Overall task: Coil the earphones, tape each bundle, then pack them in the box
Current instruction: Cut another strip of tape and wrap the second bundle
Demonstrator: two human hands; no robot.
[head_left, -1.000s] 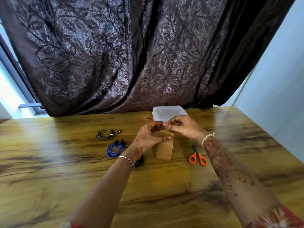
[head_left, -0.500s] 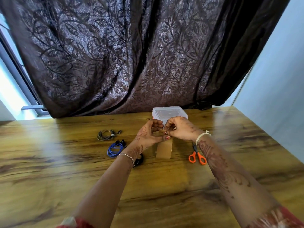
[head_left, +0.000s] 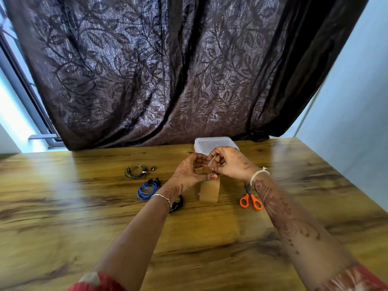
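Note:
My left hand (head_left: 190,172) and my right hand (head_left: 230,164) meet above the table's middle and both pinch the top of a brown tape roll (head_left: 209,191), which hangs below the fingers. A grey coiled earphone (head_left: 135,171) lies to the left. Nearer to me lies a blue coiled earphone (head_left: 147,190). A black earphone (head_left: 178,204) is mostly hidden under my left wrist. The clear plastic box (head_left: 212,143) with its lid on stands just behind my hands.
Orange-handled scissors (head_left: 251,200) lie right of the tape, beside my right forearm. The wooden table (head_left: 63,217) reaches back to a dark leaf-patterned curtain (head_left: 168,70). A pale wall stands to the right and a window frame to the left.
My hands have stayed together at the tape, fingers shifting slightly at its top edge. The view has tilted a little; the earphones, box and scissors have not moved.

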